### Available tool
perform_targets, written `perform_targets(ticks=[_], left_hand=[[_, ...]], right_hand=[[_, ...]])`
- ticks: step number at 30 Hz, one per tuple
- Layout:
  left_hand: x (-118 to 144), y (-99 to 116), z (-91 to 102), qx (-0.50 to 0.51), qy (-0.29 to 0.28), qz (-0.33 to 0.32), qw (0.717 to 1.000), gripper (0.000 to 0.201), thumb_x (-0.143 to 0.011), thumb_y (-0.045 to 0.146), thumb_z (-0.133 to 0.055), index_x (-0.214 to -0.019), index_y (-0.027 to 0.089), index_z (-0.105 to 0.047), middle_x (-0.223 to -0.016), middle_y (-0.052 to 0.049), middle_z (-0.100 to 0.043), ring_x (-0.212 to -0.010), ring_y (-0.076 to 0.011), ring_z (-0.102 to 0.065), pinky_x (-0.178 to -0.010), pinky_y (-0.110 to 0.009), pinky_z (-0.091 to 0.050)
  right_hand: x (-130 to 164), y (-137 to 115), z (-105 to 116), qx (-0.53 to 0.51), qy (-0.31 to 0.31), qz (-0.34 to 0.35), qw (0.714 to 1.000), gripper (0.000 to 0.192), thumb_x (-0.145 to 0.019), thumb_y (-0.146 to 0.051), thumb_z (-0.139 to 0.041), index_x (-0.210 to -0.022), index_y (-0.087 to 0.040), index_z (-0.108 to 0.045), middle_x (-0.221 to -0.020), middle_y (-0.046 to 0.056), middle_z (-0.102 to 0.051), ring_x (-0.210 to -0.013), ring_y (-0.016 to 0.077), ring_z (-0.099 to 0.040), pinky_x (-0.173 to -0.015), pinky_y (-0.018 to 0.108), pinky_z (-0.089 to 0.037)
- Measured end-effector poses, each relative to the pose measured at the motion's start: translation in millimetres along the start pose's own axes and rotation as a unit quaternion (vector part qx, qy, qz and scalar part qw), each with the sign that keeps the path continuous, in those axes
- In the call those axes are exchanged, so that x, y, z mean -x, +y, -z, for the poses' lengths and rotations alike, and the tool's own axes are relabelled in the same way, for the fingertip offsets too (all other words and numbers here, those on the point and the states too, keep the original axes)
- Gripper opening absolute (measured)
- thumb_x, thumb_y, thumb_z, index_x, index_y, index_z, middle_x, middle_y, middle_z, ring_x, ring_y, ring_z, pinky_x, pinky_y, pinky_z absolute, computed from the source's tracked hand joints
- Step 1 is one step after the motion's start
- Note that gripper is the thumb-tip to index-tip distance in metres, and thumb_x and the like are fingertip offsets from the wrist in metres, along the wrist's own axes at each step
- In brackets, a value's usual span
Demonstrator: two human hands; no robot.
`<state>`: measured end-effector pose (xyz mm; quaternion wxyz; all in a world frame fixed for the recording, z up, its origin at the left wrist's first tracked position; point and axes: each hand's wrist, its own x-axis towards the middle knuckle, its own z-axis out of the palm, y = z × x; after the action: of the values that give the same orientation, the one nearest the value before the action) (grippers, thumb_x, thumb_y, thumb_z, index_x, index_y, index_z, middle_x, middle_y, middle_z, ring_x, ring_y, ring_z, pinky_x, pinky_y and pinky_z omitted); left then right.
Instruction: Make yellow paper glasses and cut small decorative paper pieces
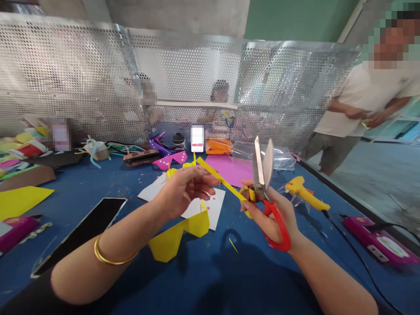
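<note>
My right hand (282,205) is closed round a pair of scissors (261,170) with a red handle, blades pointing up and slightly apart. Its thumb and a finger also pinch the end of a narrow yellow paper strip (226,181). The strip slants up and left, past the fingertips of my left hand (188,186). That hand is open with loosely curved fingers; whether it touches the strip is hard to tell. Below it lies a yellow paper glasses shape (167,243), partly over a white sheet (216,210). A thin yellow scrap (233,246) is on the blue table (210,284).
A yellow glue gun (308,194) and a magenta device (380,240) with cords lie on the right. A black phone (85,227) lies left. Pink paper glasses (170,161), purple sheet (231,169) and an upright phone (197,139) are behind. A person (370,96) stands right.
</note>
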<state>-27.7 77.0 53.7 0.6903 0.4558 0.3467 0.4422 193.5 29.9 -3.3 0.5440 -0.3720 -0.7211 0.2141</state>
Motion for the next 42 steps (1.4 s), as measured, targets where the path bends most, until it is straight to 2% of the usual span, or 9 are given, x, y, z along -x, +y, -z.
perform_targets(ticks=[5, 12, 14, 17, 19, 21, 25, 30, 42], left_hand=[[-5, 1, 10.8, -0.043, -0.118, 0.226, 0.966, 0.060, -0.091, 0.051, -0.041, -0.059, 0.008, -0.068, -0.046, -0.010, -0.061, -0.033, -0.0111, -0.050, -0.027, -0.018, -0.028], [5, -2, 8.7, -0.085, -0.234, 0.229, 0.941, 0.030, -0.068, 0.042, -0.077, -0.064, 0.013, -0.069, -0.039, 0.003, -0.049, -0.031, -0.0041, -0.033, -0.032, -0.016, -0.019], [8, -2, 4.1, -0.105, -0.210, 0.210, 0.949, 0.028, -0.065, 0.041, -0.080, -0.064, 0.014, -0.070, -0.041, 0.003, -0.049, -0.033, -0.0038, -0.032, -0.033, -0.018, -0.016], [9, -2, -3.6, -0.120, -0.096, 0.134, 0.979, 0.028, -0.065, 0.042, -0.081, -0.068, 0.015, -0.074, -0.047, 0.002, -0.053, -0.039, -0.0039, -0.035, -0.038, -0.019, -0.020], [8, -4, -7.7, -0.098, -0.021, 0.077, 0.992, 0.025, -0.063, 0.038, -0.084, -0.067, 0.016, -0.074, -0.052, 0.002, -0.056, -0.044, -0.0046, -0.041, -0.042, -0.019, -0.027], [6, -7, -10.8, -0.075, 0.031, 0.036, 0.996, 0.022, -0.061, 0.034, -0.085, -0.065, 0.016, -0.072, -0.058, 0.001, -0.061, -0.049, -0.0058, -0.048, -0.047, -0.019, -0.035], [5, -16, -15.6, -0.036, 0.092, -0.032, 0.995, 0.023, -0.062, 0.031, -0.085, -0.067, 0.016, -0.070, -0.063, 0.000, -0.065, -0.059, -0.0096, -0.060, -0.058, -0.022, -0.046], [11, -24, -22.0, -0.036, 0.108, -0.057, 0.992, 0.024, -0.064, 0.032, -0.084, -0.068, 0.015, -0.068, -0.067, 0.000, -0.068, -0.060, -0.0097, -0.061, -0.060, -0.023, -0.049], [14, -33, -30.1, -0.041, 0.162, -0.057, 0.984, 0.025, -0.065, 0.030, -0.083, -0.067, 0.016, -0.063, -0.062, 0.002, -0.066, -0.055, -0.0101, -0.062, -0.050, -0.021, -0.048]], right_hand=[[2, 3, 4, 0.111, -0.032, 0.088, 0.989, 0.043, -0.089, -0.012, -0.057, -0.129, -0.028, -0.052, -0.084, -0.003, -0.064, -0.065, 0.0116, -0.066, -0.065, 0.025, -0.056], [-2, 4, 4, 0.201, -0.028, 0.158, 0.966, 0.041, -0.088, -0.013, -0.057, -0.127, -0.024, -0.054, -0.083, -0.001, -0.067, -0.065, 0.0129, -0.066, -0.063, 0.025, -0.055], [-2, 3, 3, 0.216, 0.011, 0.141, 0.966, 0.034, -0.087, -0.014, -0.059, -0.120, -0.025, -0.058, -0.087, 0.001, -0.069, -0.069, 0.0152, -0.067, -0.067, 0.029, -0.056], [-3, 1, 4, 0.219, 0.149, 0.057, 0.963, 0.022, -0.085, -0.020, -0.065, -0.106, -0.026, -0.063, -0.091, 0.004, -0.069, -0.079, 0.0201, -0.068, -0.078, 0.037, -0.056], [-5, 1, 6, 0.198, 0.232, 0.007, 0.952, 0.026, -0.085, -0.024, -0.066, -0.111, -0.025, -0.062, -0.089, 0.003, -0.067, -0.079, 0.0213, -0.068, -0.079, 0.041, -0.056], [-8, -1, 6, 0.127, 0.251, -0.027, 0.959, 0.033, -0.087, -0.026, -0.064, -0.119, -0.025, -0.059, -0.084, 0.001, -0.065, -0.074, 0.0201, -0.067, -0.073, 0.039, -0.058], [-8, -6, 0, -0.073, 0.138, -0.116, 0.981, 0.032, -0.080, -0.027, -0.070, -0.110, -0.024, -0.062, -0.077, -0.002, -0.064, -0.065, 0.0156, -0.066, -0.062, 0.031, -0.058], [3, -14, -15, -0.194, -0.005, -0.187, 0.963, 0.041, -0.074, -0.028, -0.077, -0.112, -0.023, -0.063, -0.080, -0.002, -0.068, -0.069, 0.0151, -0.068, -0.063, 0.029, -0.059], [6, -19, -18, -0.225, -0.027, -0.238, 0.945, 0.038, -0.074, -0.028, -0.075, -0.110, -0.023, -0.063, -0.077, -0.003, -0.068, -0.063, 0.0148, -0.067, -0.063, 0.033, -0.060]])
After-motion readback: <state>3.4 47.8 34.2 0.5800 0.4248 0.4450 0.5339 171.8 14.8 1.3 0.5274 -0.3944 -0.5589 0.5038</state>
